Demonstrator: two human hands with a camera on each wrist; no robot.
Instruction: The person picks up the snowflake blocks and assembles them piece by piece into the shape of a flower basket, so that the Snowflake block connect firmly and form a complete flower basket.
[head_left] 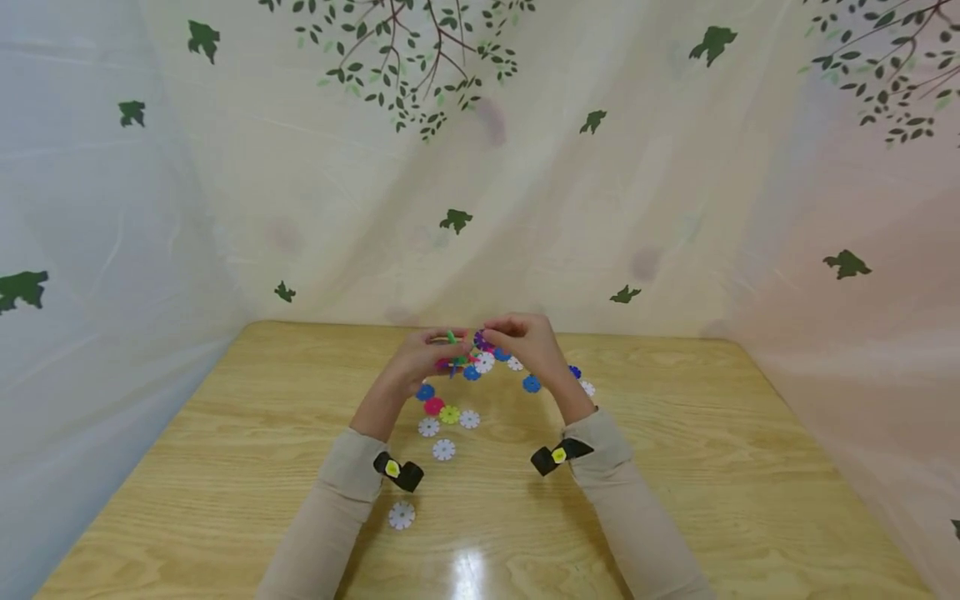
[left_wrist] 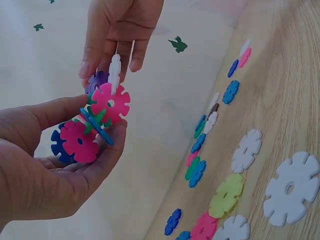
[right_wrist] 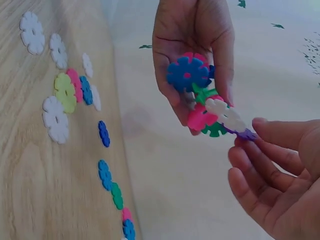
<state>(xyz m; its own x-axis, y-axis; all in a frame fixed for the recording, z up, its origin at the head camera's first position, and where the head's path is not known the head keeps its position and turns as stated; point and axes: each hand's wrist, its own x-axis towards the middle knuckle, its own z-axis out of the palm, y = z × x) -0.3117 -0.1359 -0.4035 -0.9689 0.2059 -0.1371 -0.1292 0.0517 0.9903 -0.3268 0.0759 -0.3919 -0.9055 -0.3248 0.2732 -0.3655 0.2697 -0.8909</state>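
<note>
Above the far part of the table, my left hand (head_left: 412,360) holds a cluster of interlocked plastic snowflake discs. In the left wrist view, a pink disc (left_wrist: 79,142) lies over the palm, with blue and green ones slotted around it. A blue disc (right_wrist: 186,75) faces the right wrist camera. At the cluster's other end are a white disc (right_wrist: 225,114) and a purple disc (right_wrist: 245,134). My right hand (head_left: 531,340) pinches the purple disc's edge between thumb and fingertips. The purple disc touches the cluster, but I cannot tell whether it is slotted in.
Loose snowflake discs lie on the wooden table (head_left: 675,467) under and around the hands. Among them are a yellow disc (head_left: 449,414), a white disc (head_left: 402,515) nearer the front, and a blue disc (head_left: 532,384). A patterned cloth (head_left: 360,250) hangs behind the table.
</note>
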